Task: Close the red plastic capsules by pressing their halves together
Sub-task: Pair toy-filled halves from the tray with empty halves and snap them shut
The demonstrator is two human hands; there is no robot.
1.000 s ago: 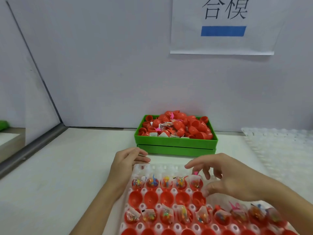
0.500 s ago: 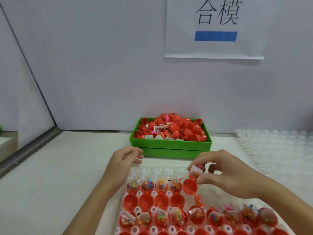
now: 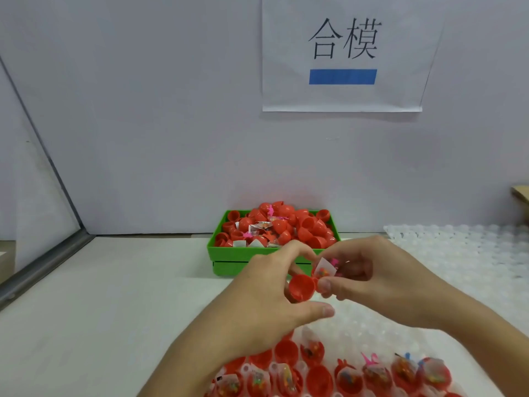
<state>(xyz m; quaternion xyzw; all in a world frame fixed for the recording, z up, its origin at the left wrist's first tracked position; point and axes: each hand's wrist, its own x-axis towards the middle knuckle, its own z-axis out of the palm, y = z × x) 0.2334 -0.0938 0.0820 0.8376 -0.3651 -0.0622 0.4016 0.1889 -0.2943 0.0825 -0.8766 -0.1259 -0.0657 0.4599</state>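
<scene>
Both hands hold one open capsule above the tray (image 3: 357, 328) — left hand (image 3: 266, 293) grips the empty half (image 3: 300, 287), right hand (image 3: 380, 279) pinches the filled half (image 3: 323, 272). Next move, I judge — align the rims and press together.

A white paper sign (image 3: 342, 53) hangs on the pale grey wall (image 3: 157, 110) at one o'clock, printed with two large black characters above a solid blue bar (image 3: 342, 76). Below the wall lies the off-white surface (image 3: 100, 296). At nine o'clock a grey metal rail (image 3: 43, 267) runs slantwise along the surface's left edge, under a slanting side panel (image 3: 25, 181). At three o'clock a clear, dimpled plastic tray sheet (image 3: 472, 253) lies on the surface. Just above it, at the right edge, shows the corner of a brown cardboard piece (image 3: 521, 193).
</scene>
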